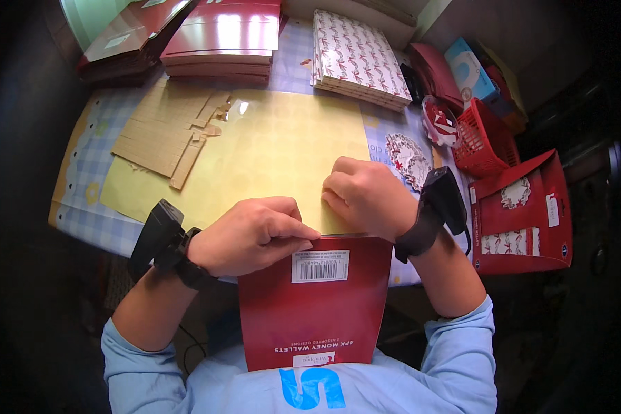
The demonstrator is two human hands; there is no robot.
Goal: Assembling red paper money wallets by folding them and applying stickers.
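Observation:
A flat red cardboard packet (317, 310) with a white barcode label hangs over the table's front edge, against my blue shirt. My left hand (255, 231) is closed at its far edge, thumb and forefinger pinched together on that edge. Just beyond the packet's right far corner, my right hand (362, 196) is closed, fingers curled down over the yellow sheet (290, 152). Whatever those curled fingers may hold is hidden. Each wrist wears a black strap with a black box on it.
Stacks of red card (221, 34) and a stack of patterned card (359, 58) stand at the back. Brown cardboard (162, 131) lies left. Wreath-shaped cutouts (408, 159), a red basket (486, 141), a blue box (470, 69) and another red packet (521, 221) are on the right.

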